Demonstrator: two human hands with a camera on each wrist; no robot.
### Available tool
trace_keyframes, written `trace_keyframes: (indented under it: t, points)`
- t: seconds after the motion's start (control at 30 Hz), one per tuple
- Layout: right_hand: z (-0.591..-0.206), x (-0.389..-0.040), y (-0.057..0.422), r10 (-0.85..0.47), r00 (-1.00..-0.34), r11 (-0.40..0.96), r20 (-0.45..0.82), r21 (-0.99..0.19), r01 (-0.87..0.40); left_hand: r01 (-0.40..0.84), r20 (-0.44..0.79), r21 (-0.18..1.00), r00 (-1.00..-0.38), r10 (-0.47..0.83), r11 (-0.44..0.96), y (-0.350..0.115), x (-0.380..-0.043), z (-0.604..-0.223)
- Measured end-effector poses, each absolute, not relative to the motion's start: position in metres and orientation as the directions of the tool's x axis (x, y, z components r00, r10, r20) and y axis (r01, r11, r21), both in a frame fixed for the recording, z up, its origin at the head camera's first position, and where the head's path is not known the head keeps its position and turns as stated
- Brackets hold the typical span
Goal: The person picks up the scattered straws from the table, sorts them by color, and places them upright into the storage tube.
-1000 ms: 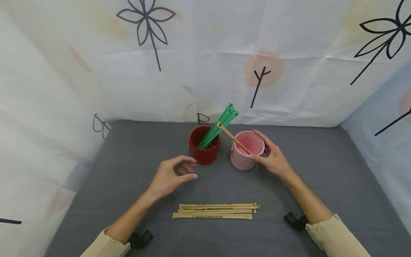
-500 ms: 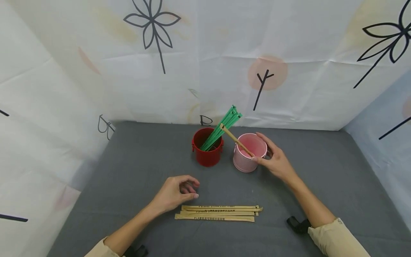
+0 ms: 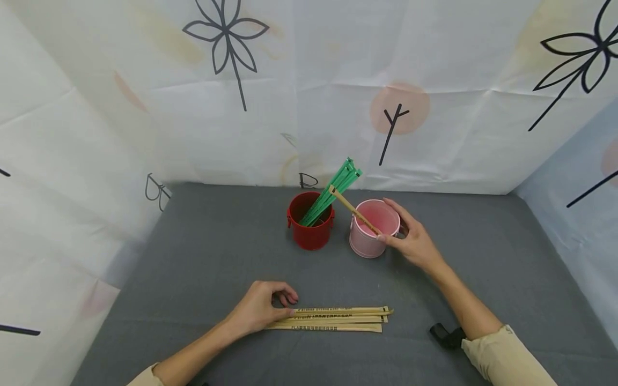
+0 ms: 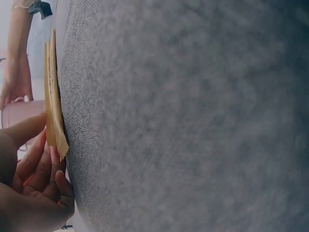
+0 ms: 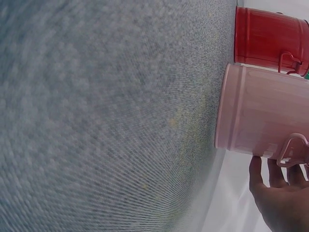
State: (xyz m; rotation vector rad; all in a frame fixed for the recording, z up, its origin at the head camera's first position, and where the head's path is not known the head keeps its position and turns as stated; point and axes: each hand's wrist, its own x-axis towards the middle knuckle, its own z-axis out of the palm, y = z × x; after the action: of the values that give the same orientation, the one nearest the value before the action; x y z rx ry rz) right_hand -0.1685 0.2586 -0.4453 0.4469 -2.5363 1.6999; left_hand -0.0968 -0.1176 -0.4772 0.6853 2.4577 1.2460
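My right hand (image 3: 412, 241) grips the pink bucket (image 3: 367, 244) at its right side, thumb at the front rim. One paper-wrapped straw (image 3: 354, 211) leans in this bucket, its top sticking out to the left over the rim. Near the front of the table, my left hand (image 3: 260, 305) is at the left ends of several paper-wrapped straws (image 3: 338, 319) lying side by side. Its thumb touches the straws, and the index finger is apart from them in the head view. In the left wrist view, the loosely bent fingers (image 4: 43, 166) lie close to the straw ends (image 4: 57, 121).
A red bucket (image 3: 309, 237) stands just left of the pink one and holds several green straws (image 3: 333, 190) leaning right. Grey cloth (image 3: 217, 236) covers the table. White printed fabric (image 3: 333, 123) hangs behind and at the sides.
My left hand has moved from near the red bucket down toward the front, onto the left ends of the lying straws. My right hand stays on the pink bucket.
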Motion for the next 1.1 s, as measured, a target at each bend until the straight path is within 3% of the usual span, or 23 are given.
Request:
trace_keyframes:
  t: [0.43,0.8,1.1]
  points:
    - [-0.4471,-0.1686,0.2589,-0.207,-0.953,0.331,0.219,-0.902,-0.279,0.342,-0.008,0.752,-0.85,0.527,0.563,-0.1143,-0.0973,-0.4789]
    - [-0.4474,-0.1703,0.2577,-0.213,-0.951,0.317,0.226,-0.904,-0.286,0.462,0.025,0.631,-0.815,0.579,0.623,-0.1107,-0.1006,-0.4752]
    - [-0.4481,-0.1695,0.2573,-0.209,-0.951,0.326,0.228,-0.901,-0.287,0.488,0.02,0.599,-0.802,0.597,0.635,-0.111,-0.1009,-0.4755]
